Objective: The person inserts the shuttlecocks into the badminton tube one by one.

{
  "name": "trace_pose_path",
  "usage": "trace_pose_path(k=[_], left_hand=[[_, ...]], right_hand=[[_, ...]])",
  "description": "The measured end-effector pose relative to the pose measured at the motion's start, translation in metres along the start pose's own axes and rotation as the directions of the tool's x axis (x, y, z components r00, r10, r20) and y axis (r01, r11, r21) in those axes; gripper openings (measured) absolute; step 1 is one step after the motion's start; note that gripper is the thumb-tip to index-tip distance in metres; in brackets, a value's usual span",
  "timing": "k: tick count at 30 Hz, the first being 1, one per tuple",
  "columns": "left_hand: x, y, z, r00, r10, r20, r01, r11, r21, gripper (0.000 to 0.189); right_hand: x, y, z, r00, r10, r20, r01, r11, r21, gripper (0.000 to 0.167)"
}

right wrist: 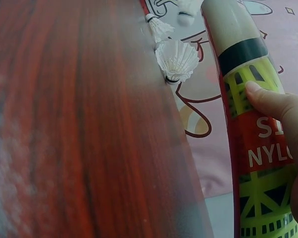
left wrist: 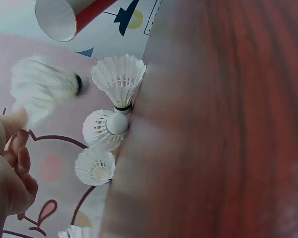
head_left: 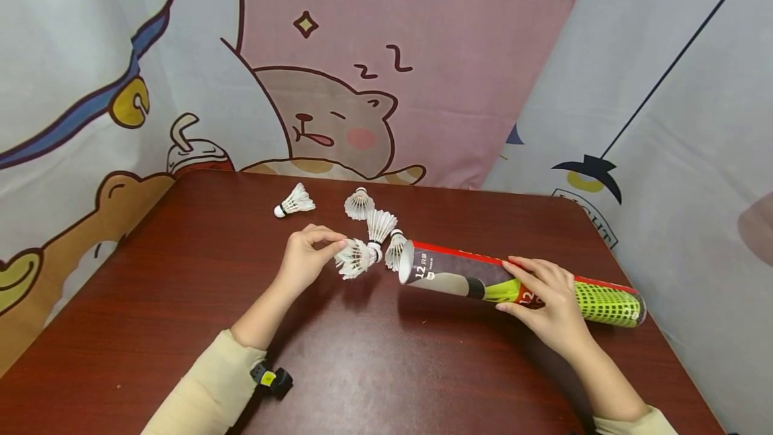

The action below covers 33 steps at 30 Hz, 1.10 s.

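My left hand (head_left: 306, 257) pinches a white feather shuttlecock (head_left: 353, 259) by the rim of its skirt, its black-banded cork end pointing right toward the tube. In the left wrist view that shuttlecock (left wrist: 42, 87) is held above the others. My right hand (head_left: 552, 297) grips a long shuttlecock tube (head_left: 449, 270) around its middle, thumb along the printed side. The tube is tilted, its open white mouth facing left toward the held shuttlecock. Several more shuttlecocks lie on the table just behind, one of them (head_left: 382, 223) partly overlapped by the held one.
A lone shuttlecock (head_left: 294, 201) lies farther left near the back edge of the dark red wooden table (head_left: 374, 368). Another shuttlecock (head_left: 359, 204) stands at the back, skirt toward me. Behind the table hangs a printed cartoon curtain (head_left: 459, 72). A black strap device (head_left: 272, 379) sits on the left sleeve.
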<state>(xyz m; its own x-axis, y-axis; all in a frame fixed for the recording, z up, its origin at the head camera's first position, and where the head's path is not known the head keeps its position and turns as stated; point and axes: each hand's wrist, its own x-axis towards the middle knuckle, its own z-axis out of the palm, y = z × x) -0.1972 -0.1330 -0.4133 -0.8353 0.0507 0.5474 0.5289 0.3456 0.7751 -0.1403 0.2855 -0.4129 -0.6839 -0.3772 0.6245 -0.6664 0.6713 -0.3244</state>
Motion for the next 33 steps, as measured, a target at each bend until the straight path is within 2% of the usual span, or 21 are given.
trace_pose_path(k=[6, 13, 21, 33], left_hand=[[0.004, 0.016, 0.004, 0.999, -0.046, 0.017, 0.047, 0.99, -0.136, 0.005], [0.006, 0.059, 0.009, 0.997, -0.059, 0.059, 0.071, 0.969, -0.235, 0.006], [0.006, 0.065, 0.031, 0.994, -0.056, 0.09, 0.08, 0.952, -0.294, 0.007], [0.009, 0.072, 0.061, 0.999, -0.011, 0.045, 0.025, 0.949, -0.314, 0.006]], right_hand=[[-0.001, 0.002, 0.001, 0.999, -0.03, -0.019, 0.03, 1.0, -0.004, 0.07], [-0.001, 0.002, 0.003, 0.997, -0.061, -0.051, 0.061, 0.998, -0.004, 0.069], [0.0, 0.002, 0.003, 0.997, -0.059, -0.052, 0.059, 0.998, -0.006, 0.069], [0.0, 0.002, 0.001, 0.999, -0.038, -0.037, 0.037, 0.999, -0.005, 0.071]])
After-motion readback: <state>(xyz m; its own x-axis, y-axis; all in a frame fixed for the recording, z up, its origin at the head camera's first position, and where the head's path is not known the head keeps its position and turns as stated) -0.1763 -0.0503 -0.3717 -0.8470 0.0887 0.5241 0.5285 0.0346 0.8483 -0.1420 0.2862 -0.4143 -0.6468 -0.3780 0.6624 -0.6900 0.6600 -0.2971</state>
